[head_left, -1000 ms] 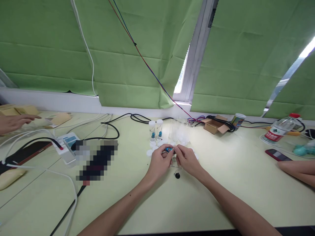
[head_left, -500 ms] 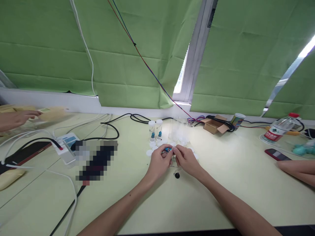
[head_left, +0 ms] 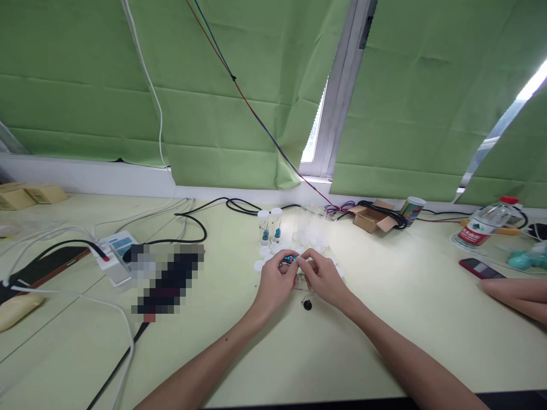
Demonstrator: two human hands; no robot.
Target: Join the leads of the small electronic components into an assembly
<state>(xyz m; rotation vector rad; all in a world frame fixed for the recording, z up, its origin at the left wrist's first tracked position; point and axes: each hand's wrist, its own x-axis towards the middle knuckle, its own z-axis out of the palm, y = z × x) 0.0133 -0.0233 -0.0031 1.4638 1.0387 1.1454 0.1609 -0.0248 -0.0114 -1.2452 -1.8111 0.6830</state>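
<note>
My left hand (head_left: pixel 277 279) is closed around a small blue beaded piece (head_left: pixel 289 260), whose exact kind I cannot make out. My right hand (head_left: pixel 319 274) pinches at the same piece from the other side, its fingertips meeting those of the left. Just below the hands a small round black object (head_left: pixel 307 305) lies on the table. Beyond them stand two clear tubes with white caps, a left tube (head_left: pixel 264 219) and a right tube (head_left: pixel 276 219), each with something blue inside. White round lids (head_left: pixel 258 266) lie around the hands, partly covered by them.
A power strip (head_left: pixel 114 262) with cables sits to the left, beside a blurred-out dark item (head_left: pixel 171 279). At the back right are an open cardboard box (head_left: pixel 372 219) and a printed can (head_left: pixel 412 210). A water bottle (head_left: pixel 481 225), a phone (head_left: pixel 482 269) and another person's arm (head_left: pixel 515 293) are at the right.
Another person's hand at the far left, holding something yellowish, has left the view. My own hands have barely moved, with a slight shift of the right fingers at the blue piece.
</note>
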